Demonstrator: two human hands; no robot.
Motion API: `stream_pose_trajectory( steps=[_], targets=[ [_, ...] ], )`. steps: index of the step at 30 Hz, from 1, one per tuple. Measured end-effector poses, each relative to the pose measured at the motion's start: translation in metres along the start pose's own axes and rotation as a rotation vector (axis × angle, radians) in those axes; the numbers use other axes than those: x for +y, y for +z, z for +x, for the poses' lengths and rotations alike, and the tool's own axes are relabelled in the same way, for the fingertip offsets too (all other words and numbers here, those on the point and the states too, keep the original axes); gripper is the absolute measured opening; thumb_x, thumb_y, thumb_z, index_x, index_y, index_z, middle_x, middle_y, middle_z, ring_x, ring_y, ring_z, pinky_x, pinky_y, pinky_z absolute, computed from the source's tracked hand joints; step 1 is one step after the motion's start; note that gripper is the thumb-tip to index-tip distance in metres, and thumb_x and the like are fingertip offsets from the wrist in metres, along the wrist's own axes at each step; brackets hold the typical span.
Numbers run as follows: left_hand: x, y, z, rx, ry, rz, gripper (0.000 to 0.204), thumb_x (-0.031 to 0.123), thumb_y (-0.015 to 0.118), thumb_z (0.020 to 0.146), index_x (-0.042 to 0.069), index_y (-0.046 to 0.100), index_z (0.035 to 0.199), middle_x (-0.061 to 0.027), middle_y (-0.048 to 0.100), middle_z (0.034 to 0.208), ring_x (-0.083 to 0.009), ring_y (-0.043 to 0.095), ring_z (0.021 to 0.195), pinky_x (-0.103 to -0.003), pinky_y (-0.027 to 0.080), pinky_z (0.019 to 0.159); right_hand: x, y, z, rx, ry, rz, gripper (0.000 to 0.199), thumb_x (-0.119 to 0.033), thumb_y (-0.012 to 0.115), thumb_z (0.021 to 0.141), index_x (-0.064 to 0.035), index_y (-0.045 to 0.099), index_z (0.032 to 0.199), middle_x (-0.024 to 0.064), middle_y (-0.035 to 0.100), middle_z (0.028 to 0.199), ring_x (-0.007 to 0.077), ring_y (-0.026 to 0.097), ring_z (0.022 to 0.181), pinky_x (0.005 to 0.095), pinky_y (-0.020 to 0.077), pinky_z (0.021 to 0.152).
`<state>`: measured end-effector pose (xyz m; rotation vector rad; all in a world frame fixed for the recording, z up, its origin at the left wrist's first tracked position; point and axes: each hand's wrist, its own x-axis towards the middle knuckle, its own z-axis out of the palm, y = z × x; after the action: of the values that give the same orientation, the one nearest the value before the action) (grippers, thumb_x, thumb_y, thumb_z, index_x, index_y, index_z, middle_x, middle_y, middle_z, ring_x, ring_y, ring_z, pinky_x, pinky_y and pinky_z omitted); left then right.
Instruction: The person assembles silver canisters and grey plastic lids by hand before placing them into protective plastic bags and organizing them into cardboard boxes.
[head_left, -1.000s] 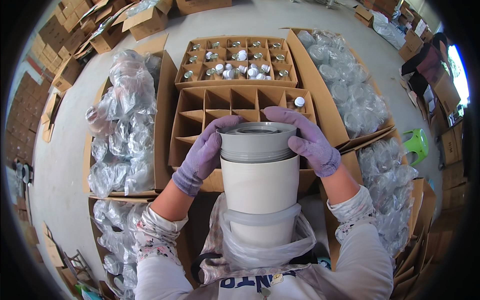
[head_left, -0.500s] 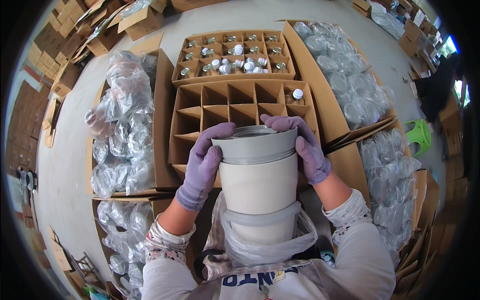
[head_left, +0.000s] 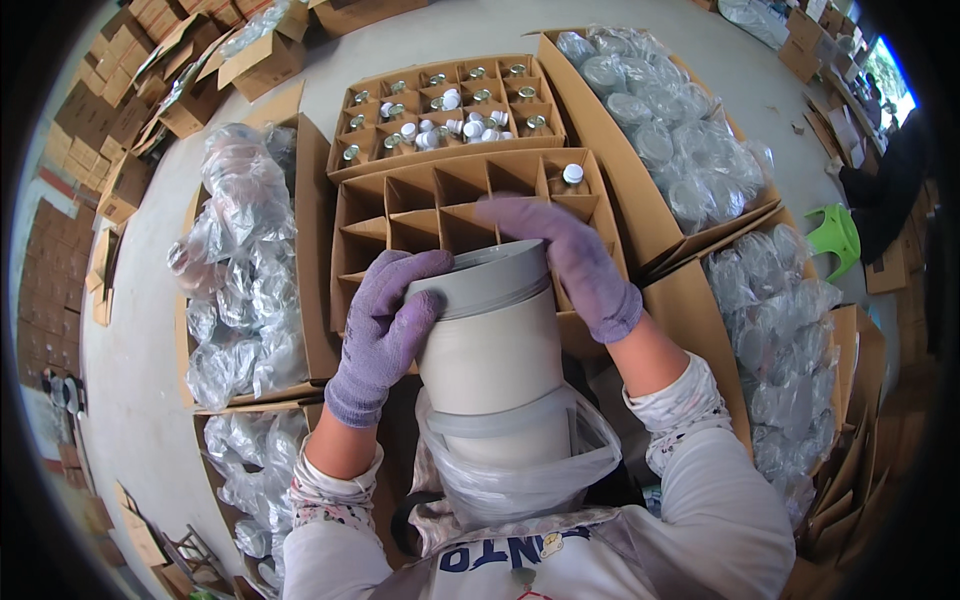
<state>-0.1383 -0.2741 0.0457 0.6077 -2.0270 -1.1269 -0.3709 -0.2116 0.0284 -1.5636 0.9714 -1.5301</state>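
Note:
A tall stack of white and grey plastic cups (head_left: 495, 350) stands up from a clear plastic bag (head_left: 520, 475) in my lap. My left hand (head_left: 385, 330), in a purple glove, grips the left side of the stack near its top rim. My right hand (head_left: 575, 260), also gloved, rests with spread fingers over the far right rim of the top cup. Just beyond lies an open cardboard box with dividers (head_left: 440, 205), with one white-capped jar (head_left: 570, 177) in its far right cell.
A second divided box (head_left: 445, 105) behind holds several capped jars. Cardboard trays of clear bagged containers lie to the left (head_left: 245, 270) and right (head_left: 670, 130). A green stool (head_left: 835, 240) and another person (head_left: 895, 190) are at the right. Stacked cartons (head_left: 150, 80) line the far left.
The stack has tilted toward the left. My left hand slid down its side, and my right hand lifted from gripping the rim to spread over the top.

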Motion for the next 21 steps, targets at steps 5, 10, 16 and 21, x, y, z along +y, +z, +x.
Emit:
stream_pose_trajectory(
  steps=[5, 10, 16, 21],
  targets=[
    [0.024, 0.008, 0.002, -0.005, -0.017, 0.221, 0.032, 0.006, 0.053, 0.089, -0.004, 0.062, 0.117, -0.0138, 0.061, 0.102, -0.0212, 0.059, 0.095, -0.031, 0.046, 0.083, 0.04, 0.015, -0.017, 0.041, 0.104, 0.303, 0.055, -0.052, 0.044, 0.098, 0.0, 0.063, 0.101, 0.0139, 0.064, 0.106, 0.0255, 0.054, 0.117, 0.0389, 0.0367, 0.106],
    [0.042, 0.021, 0.012, 0.016, 0.071, 0.316, 0.026, 0.002, 0.056, 0.087, -0.003, 0.065, 0.111, -0.0138, 0.065, 0.098, -0.0221, 0.061, 0.087, -0.033, 0.048, 0.08, 0.085, 0.034, -0.021, 0.025, 0.112, 0.993, 0.054, -0.048, 0.041, 0.1, 0.0003, 0.065, 0.102, 0.0146, 0.065, 0.106, 0.0268, 0.05, 0.123, 0.0424, 0.0311, 0.112],
    [-0.088, 0.034, -0.043, 0.313, -0.447, -0.932, 0.035, 0.02, 0.046, 0.1, 0.003, 0.051, 0.131, -0.0104, 0.059, 0.118, -0.0207, 0.056, 0.107, -0.034, 0.045, 0.096, -0.051, 0.017, 0.0, -0.19, -0.188, -0.259, 0.06, -0.051, 0.05, 0.096, -0.001, 0.057, 0.128, 0.0148, 0.061, 0.125, 0.0252, 0.053, 0.124, 0.0401, 0.0354, 0.109],
    [-0.073, 0.027, -0.001, 0.218, -0.259, -1.195, 0.063, 0.054, 0.033, 0.101, 0.007, 0.039, 0.142, -0.0145, 0.041, 0.146, -0.0292, 0.038, 0.134, -0.046, 0.029, 0.113, -0.021, -0.038, 0.006, 0.102, 0.028, -0.19, 0.057, -0.047, 0.051, 0.097, -0.0057, 0.052, 0.135, 0.017, 0.055, 0.133, 0.0254, 0.051, 0.126, 0.0372, 0.039, 0.108]
  ],
)
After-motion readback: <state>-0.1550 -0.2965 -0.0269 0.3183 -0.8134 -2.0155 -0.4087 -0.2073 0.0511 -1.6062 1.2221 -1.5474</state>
